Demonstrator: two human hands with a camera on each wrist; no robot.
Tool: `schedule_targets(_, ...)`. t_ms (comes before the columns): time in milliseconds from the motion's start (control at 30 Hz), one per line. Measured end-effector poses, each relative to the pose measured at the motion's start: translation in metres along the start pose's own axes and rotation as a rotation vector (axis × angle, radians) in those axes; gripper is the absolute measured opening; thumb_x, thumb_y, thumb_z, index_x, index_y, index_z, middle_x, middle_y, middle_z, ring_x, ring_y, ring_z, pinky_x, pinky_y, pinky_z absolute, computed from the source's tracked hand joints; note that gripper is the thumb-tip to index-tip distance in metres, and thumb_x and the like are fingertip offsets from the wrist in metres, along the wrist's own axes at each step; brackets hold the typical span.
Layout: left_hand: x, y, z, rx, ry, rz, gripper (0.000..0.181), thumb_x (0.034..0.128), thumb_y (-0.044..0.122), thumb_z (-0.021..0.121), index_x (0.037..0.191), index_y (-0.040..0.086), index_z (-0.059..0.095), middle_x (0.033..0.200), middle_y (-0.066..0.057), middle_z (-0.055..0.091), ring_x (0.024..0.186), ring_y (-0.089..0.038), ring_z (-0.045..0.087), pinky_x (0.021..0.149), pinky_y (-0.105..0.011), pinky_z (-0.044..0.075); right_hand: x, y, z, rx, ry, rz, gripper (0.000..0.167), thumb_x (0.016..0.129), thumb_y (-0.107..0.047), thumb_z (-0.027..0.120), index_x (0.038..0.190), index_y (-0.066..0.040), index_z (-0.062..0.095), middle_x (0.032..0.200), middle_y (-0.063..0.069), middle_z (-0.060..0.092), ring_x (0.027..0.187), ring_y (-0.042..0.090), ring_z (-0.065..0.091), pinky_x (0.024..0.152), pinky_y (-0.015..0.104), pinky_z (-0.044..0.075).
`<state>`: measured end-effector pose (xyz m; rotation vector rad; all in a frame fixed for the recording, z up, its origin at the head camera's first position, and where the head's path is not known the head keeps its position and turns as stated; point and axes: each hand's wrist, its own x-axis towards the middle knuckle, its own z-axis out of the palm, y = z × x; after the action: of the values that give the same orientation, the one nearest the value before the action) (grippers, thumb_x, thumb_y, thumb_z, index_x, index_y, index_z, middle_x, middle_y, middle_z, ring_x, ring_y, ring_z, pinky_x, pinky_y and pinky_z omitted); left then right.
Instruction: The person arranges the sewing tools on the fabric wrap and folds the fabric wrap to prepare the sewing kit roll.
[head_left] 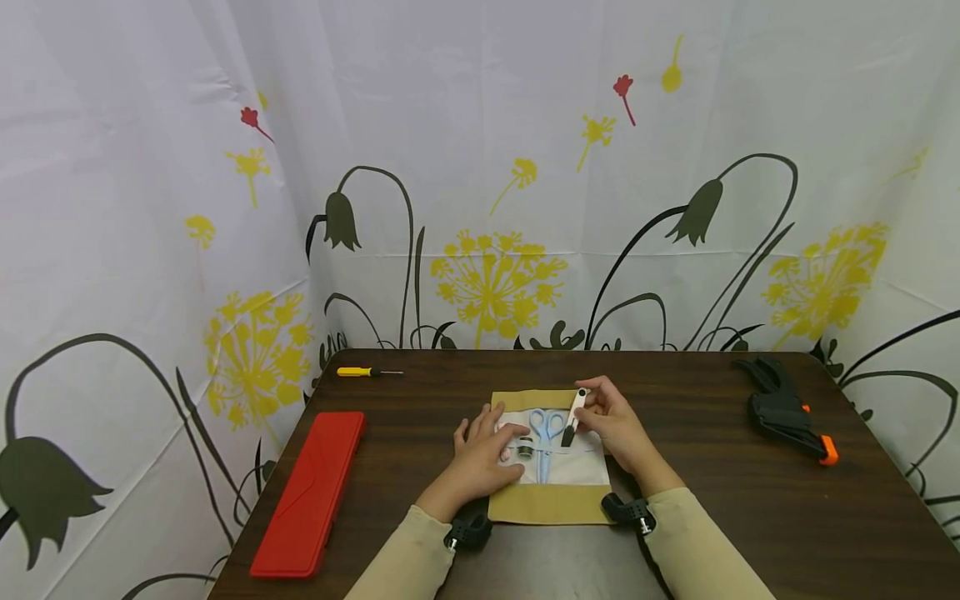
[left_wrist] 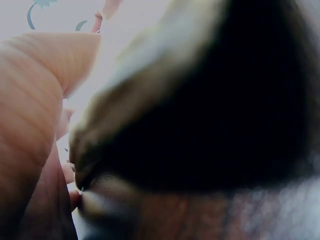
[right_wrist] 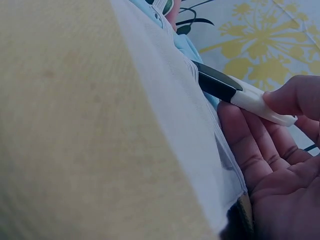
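Observation:
A tan sewing kit pouch [head_left: 550, 505] with a white lining lies unfolded on the table. Light blue scissors [head_left: 542, 467] and a dark thread spool [head_left: 525, 451] sit under the elastic band across its middle. My right hand [head_left: 617, 423] pinches the white end of a slim white tool with a black end [head_left: 575, 417] between thumb and fingers. In the right wrist view the tool's black part [right_wrist: 216, 81] meets the elastic band [right_wrist: 190, 65]. My left hand [head_left: 480, 458] rests on the pouch's left side, fingers spread. Blur and a dark shape hide most of the left wrist view.
A long red case [head_left: 309, 496] lies to the left on the dark wooden table [head_left: 675, 533]. A yellow-handled screwdriver [head_left: 356, 372] is at the back left. At the right lies a black and orange clamp [head_left: 783, 412]. A patterned curtain [head_left: 480, 167] hangs behind.

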<state>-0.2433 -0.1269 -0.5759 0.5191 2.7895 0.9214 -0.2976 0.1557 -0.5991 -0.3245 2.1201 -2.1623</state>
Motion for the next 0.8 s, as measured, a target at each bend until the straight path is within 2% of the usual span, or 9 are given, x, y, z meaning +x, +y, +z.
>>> schedule_targets(200,0.0005,-0.0006,0.0004,0.005,0.0,0.003,0.053,0.0918,0.034,0.079,0.143,0.031,0.067,0.182,-0.015,0.021,0.171,-0.043,0.009,0.129,-0.075,-0.001,-0.0003,-0.0001,-0.0002,-0.027,-0.015,0.015,0.05,0.102,0.008,0.066,0.149,0.0,0.051,0.109,0.017,0.057,0.081,0.017,0.065,0.077,0.03,0.064)
schedule_targets(433,0.0015,-0.0011,-0.0008,0.015,0.004,0.013,0.053,0.0917,0.033,0.079,0.143,0.031,0.067,0.182,-0.016,0.022,0.171,-0.043,0.009,0.128,-0.076,0.0,0.0001,-0.0024,0.0009,-0.054,-0.001,0.045,0.037,0.107,0.0,0.064,0.143,0.004,0.056,0.116,0.017,0.059,0.092,0.018,0.066,0.081,0.029,0.065)
schedule_targets(700,0.0017,-0.0011,-0.0007,0.022,0.001,0.008,0.053,0.0922,0.034,0.079,0.144,0.031,0.067,0.182,-0.016,0.021,0.171,-0.043,0.009,0.128,-0.076,0.0,-0.0006,-0.0056,0.0043,-0.065,0.042,0.076,0.035,0.107,-0.006,0.069,0.139,0.005,0.061,0.11,0.013,0.061,0.09,0.019,0.067,0.078,0.029,0.065)
schedule_targets(800,0.0011,-0.001,0.0,0.02,-0.003,0.005,0.053,0.092,0.035,0.079,0.143,0.031,0.067,0.182,-0.016,0.022,0.171,-0.043,0.009,0.128,-0.076,0.0,-0.002,-0.0055,0.0039,-0.113,0.062,0.05,0.031,0.105,-0.006,0.07,0.134,0.004,0.066,0.111,0.016,0.062,0.086,0.02,0.069,0.075,0.03,0.066)
